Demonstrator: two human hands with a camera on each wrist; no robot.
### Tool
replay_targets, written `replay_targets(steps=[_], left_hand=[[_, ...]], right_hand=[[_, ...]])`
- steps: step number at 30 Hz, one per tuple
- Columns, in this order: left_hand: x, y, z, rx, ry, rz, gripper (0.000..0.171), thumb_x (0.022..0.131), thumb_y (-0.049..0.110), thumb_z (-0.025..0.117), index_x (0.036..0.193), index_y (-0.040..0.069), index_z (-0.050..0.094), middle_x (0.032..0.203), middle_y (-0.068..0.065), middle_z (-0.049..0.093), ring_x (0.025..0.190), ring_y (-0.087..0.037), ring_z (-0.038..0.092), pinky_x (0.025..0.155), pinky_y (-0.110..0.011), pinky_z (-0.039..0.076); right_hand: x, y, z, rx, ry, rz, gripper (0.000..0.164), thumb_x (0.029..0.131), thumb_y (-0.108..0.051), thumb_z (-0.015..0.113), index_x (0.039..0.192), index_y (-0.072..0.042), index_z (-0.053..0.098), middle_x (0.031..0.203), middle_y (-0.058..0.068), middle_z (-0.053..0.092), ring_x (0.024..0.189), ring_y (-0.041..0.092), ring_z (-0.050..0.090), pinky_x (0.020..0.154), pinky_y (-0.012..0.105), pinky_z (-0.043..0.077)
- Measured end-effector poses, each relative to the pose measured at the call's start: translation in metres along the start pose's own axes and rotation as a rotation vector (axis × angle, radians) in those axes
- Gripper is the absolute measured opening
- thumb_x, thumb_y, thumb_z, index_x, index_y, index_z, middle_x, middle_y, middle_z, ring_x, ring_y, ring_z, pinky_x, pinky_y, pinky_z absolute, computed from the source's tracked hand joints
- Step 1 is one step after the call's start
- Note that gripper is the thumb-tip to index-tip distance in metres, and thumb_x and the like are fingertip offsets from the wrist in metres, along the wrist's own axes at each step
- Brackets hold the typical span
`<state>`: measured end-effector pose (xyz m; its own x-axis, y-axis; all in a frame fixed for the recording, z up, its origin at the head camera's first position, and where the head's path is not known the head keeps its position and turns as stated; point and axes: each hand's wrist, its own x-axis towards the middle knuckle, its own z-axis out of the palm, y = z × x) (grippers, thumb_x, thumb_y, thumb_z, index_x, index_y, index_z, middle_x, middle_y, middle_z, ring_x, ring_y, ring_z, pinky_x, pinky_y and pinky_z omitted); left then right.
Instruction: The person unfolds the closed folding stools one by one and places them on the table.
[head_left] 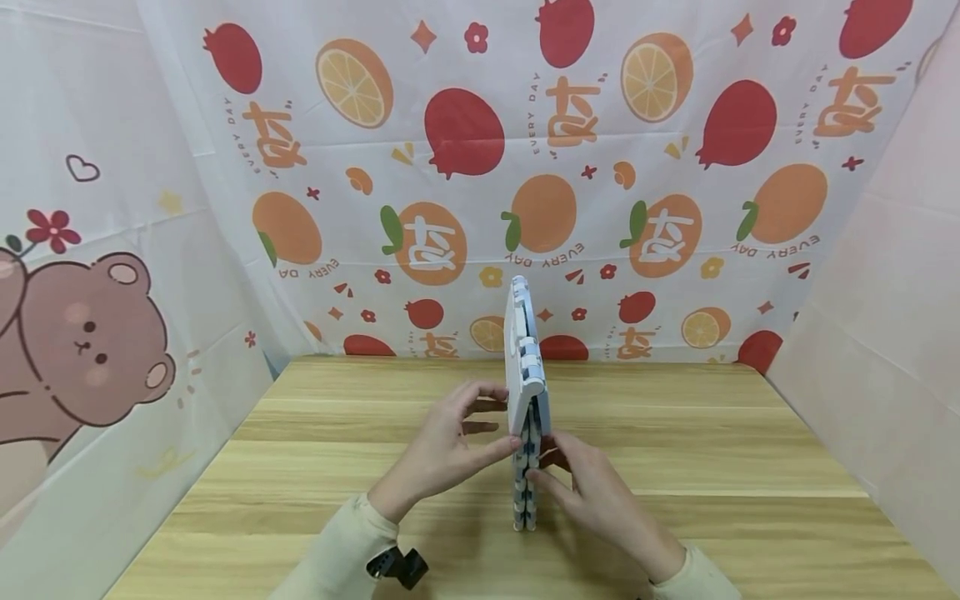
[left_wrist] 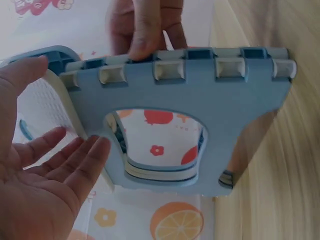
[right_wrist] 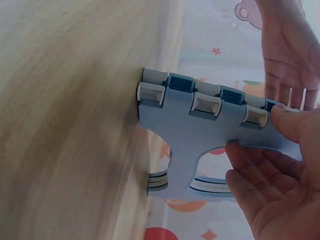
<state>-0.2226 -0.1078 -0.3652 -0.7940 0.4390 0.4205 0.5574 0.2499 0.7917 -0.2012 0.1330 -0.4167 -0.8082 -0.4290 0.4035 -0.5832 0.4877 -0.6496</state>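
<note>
- Folding stool (head_left: 517,392), pale blue and white, stands on edge just right of centre in the head view, its lower part touching the desk (head_left: 337,417).
- Left hand (head_left: 444,446): fingers spread and mostly straight, well apart from the thumb, which touches the stool's edge. In the left wrist view the hand lies at the left, beside the white panel (left_wrist: 42,110), with no firm grip to be seen.
- Right hand (head_left: 598,492): thumb on the hinged edge, fingers bent along the blue side, holding the stool between them lower down in the head view. The gap is narrow, about the stool's folded thickness.
- Count: one stool, two hands, two pale sleeves (head_left: 341,550), and one black device (head_left: 397,567) near the left cuff, at the bottom of the frame.
- Desk: light wood grain, filling the lower part of the head view.
- Room: a white patterned cloth (head_left: 480,192) with oranges and red fruit hangs across the top; one brown bear (head_left: 93,342) is printed on the sheet at the left; a plain pale sheet (head_left: 870,333) hangs at the right.
</note>
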Motion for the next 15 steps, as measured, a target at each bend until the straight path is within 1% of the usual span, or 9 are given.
replay_targets(steps=[2,4,6,8,11,13,15], left_hand=[[0.001,-0.004,0.002,-0.003,-0.020,-0.043,0.051,0.089,0.022,0.089,0.131,0.010,0.063,0.129,-0.006,0.071,0.118,-0.025,0.072,0.098,-0.035,0.063],[0.001,-0.007,0.005,-0.006,-0.048,-0.076,0.048,0.088,0.022,0.090,0.127,0.008,0.064,0.123,-0.006,0.073,0.110,-0.022,0.075,0.094,-0.034,0.064],[0.001,-0.010,0.008,-0.009,-0.065,-0.099,0.046,0.089,0.022,0.090,0.124,0.006,0.064,0.118,-0.009,0.076,0.104,-0.020,0.077,0.090,-0.032,0.065],[0.002,-0.013,0.011,-0.010,-0.067,-0.111,0.043,0.089,0.021,0.089,0.121,0.004,0.066,0.115,-0.011,0.077,0.100,-0.019,0.077,0.085,-0.029,0.066],[0.001,-0.016,0.015,0.003,-0.062,-0.122,0.041,0.089,0.021,0.090,0.119,0.004,0.068,0.111,-0.011,0.078,0.096,-0.019,0.077,0.081,-0.026,0.065],[0.001,-0.018,0.017,0.019,-0.069,-0.125,0.040,0.089,0.023,0.090,0.119,0.005,0.070,0.110,-0.010,0.079,0.097,-0.019,0.078,0.082,-0.027,0.065],[0.000,-0.019,0.019,0.029,-0.081,-0.129,0.040,0.090,0.024,0.089,0.120,0.005,0.072,0.112,-0.010,0.080,0.099,-0.020,0.078,0.083,-0.028,0.065]], right_hand=[[0.000,0.001,0.001,0.002,0.002,0.002,0.037,0.104,-0.025,0.073,0.137,-0.014,0.063,0.122,0.001,0.078,0.107,0.018,0.077,0.086,0.038,0.065],[0.000,0.001,0.001,0.001,0.003,-0.001,0.037,0.104,-0.024,0.073,0.137,-0.013,0.063,0.124,0.001,0.077,0.107,0.018,0.077,0.089,0.039,0.065],[0.001,0.001,0.001,-0.008,0.004,-0.004,0.037,0.103,-0.024,0.074,0.137,-0.013,0.063,0.125,0.001,0.077,0.108,0.017,0.076,0.092,0.041,0.065],[0.001,0.000,0.001,-0.027,0.010,-0.005,0.037,0.102,-0.024,0.075,0.136,-0.012,0.064,0.124,0.000,0.077,0.108,0.016,0.075,0.094,0.042,0.064],[0.001,0.000,0.001,-0.066,0.018,-0.008,0.039,0.099,-0.022,0.079,0.134,-0.014,0.065,0.120,-0.003,0.077,0.107,0.014,0.074,0.097,0.042,0.062],[0.002,0.001,0.001,-0.095,0.010,-0.020,0.040,0.097,-0.022,0.082,0.133,-0.014,0.065,0.118,-0.004,0.078,0.107,0.013,0.074,0.097,0.042,0.062],[0.002,0.003,0.003,-0.124,-0.009,-0.032,0.043,0.095,-0.022,0.083,0.133,-0.013,0.066,0.120,-0.003,0.078,0.107,0.014,0.073,0.097,0.039,0.062]])
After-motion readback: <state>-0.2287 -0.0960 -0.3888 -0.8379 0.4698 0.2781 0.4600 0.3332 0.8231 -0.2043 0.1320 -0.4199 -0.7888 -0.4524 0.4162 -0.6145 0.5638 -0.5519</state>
